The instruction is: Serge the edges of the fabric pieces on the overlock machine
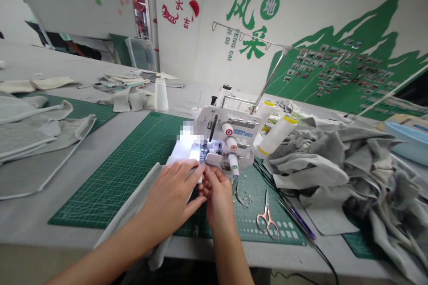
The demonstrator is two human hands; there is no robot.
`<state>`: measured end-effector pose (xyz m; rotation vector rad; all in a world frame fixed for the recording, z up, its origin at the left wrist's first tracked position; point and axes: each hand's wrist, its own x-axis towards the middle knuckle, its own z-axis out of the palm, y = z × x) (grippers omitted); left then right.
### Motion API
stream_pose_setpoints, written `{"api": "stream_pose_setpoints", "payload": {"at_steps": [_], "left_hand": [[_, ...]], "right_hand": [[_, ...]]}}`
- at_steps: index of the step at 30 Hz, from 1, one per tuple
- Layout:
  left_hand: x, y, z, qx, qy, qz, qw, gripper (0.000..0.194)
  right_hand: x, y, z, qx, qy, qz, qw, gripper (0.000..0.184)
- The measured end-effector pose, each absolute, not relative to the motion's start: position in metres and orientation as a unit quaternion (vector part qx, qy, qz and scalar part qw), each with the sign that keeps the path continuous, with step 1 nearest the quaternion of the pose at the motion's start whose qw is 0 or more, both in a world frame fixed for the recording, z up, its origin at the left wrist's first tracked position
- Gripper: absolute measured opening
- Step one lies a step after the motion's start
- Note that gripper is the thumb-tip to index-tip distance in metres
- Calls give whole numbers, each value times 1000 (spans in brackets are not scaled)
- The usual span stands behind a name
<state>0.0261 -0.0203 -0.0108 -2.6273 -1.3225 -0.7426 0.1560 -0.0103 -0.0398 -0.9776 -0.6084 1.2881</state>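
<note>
A white overlock sewing machine [230, 127] stands on the table with its lamp lit. Right in front of its presser foot, my two hands meet. My left hand [174, 187] lies palm down with fingers stretched over a strip of grey cloth [137, 213], which hangs past the table's front edge. Close beside it, my right hand [217, 185] is closed in a pinch at the cloth's edge, just below the foot. The fingers partly hide what is pinched there. Thread cones [277, 136] sit behind the machine.
On the green cutting mat [110, 187], copper-handled scissors [267, 220] and thread scraps [242, 196] lie right of my hands. Tweezers [294, 218] and a black cable are beyond. Grey fabric [361, 164] is heaped at right; cut pieces [40, 142] lie left. A white cone [161, 95] stands behind.
</note>
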Motion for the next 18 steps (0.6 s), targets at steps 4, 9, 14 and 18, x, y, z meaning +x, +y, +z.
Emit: {"api": "stream_pose_setpoints", "payload": {"at_steps": [4,9,14,18], "left_hand": [[28,-20,-12,-862,-443,-239,66,53],[31,-25,-14,-855,-458,-228,86,58],[33,-29,-15,-851,-456,-244,90,62],[31,-29,-17,-857,-441,-258,76,58]], "right_hand": [[158,-23,-50,-455,-298,514,663,27],[164,-45,-69,-528,-383,409,638,30],[166,-52,-78,-535,-388,408,630,32],[165,-52,-78,-546,-405,397,617,31]]}}
